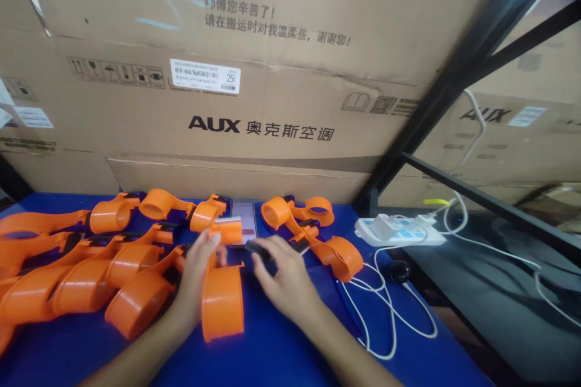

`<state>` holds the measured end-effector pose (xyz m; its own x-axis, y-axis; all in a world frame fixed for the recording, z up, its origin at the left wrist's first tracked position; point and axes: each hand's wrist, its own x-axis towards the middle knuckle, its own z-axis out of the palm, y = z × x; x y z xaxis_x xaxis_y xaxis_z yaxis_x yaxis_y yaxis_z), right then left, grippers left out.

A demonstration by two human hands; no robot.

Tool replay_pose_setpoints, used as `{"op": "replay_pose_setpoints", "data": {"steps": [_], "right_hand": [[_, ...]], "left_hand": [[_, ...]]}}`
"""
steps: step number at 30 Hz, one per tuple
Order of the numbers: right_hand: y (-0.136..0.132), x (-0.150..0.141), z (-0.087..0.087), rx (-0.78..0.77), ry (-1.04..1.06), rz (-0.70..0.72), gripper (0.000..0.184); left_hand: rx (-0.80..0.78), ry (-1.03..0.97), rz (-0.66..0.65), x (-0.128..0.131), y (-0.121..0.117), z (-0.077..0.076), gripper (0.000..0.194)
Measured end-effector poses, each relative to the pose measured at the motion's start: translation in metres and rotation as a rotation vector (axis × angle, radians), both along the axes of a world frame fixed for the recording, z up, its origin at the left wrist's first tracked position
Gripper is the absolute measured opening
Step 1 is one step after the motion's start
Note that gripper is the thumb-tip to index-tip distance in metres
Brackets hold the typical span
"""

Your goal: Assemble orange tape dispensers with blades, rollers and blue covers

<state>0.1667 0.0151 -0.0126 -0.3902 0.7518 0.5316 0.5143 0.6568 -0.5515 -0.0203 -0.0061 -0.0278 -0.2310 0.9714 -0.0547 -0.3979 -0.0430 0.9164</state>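
Observation:
My left hand [202,266] is closed around an orange tape dispenser [222,305], its wide ring hanging down and its narrower end pointing up. A pale toothed-looking strip runs along the top of that end. To the right, my right hand [288,275] pinches a small black piece [258,250], just apart from the dispenser. What exactly the black piece is cannot be made out. Several more orange tape dispensers [86,284] lie to the left, many with black parts at their ends. Others, including an orange dispenser [342,257], lie beyond my right hand.
A blue table surface [281,357] lies under everything. Behind it stands a large cardboard box [272,91]. At right are a white power strip [399,231], looping white cables [393,314] and a black metal frame [436,97]. A flat phone-like item [247,227] lies at the back.

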Motion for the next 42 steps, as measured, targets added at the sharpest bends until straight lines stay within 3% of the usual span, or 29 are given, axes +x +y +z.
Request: {"op": "replay_pose_setpoints", "data": {"steps": [3,7,10,25,32,37,42], "right_hand": [[0.002,0.012,0.012,0.039,0.171,-0.092,0.024],[-0.001,0.012,0.015,0.091,0.176,-0.008,0.027],[-0.004,0.006,0.010,0.092,0.157,0.045,0.029],[-0.009,0.002,0.005,0.097,0.207,0.034,0.028],[-0.010,0.002,0.007,0.103,0.222,0.140,0.033],[-0.010,0.004,0.011,0.115,0.197,0.225,0.040],[-0.007,0.009,0.013,0.081,0.161,0.213,0.041]], "left_hand": [[0.008,0.072,-0.108,0.011,-0.005,-0.005,0.038],[0.013,0.112,-0.186,0.022,-0.011,-0.009,0.034],[0.015,0.150,-0.203,0.023,-0.012,-0.010,0.032],[0.094,0.238,-0.233,0.023,-0.014,-0.006,0.028],[-0.013,0.067,-0.221,0.021,-0.008,-0.017,0.037],[-0.111,-0.082,-0.206,0.022,-0.009,-0.015,0.038],[-0.118,-0.034,-0.204,0.021,-0.009,-0.011,0.036]]}}
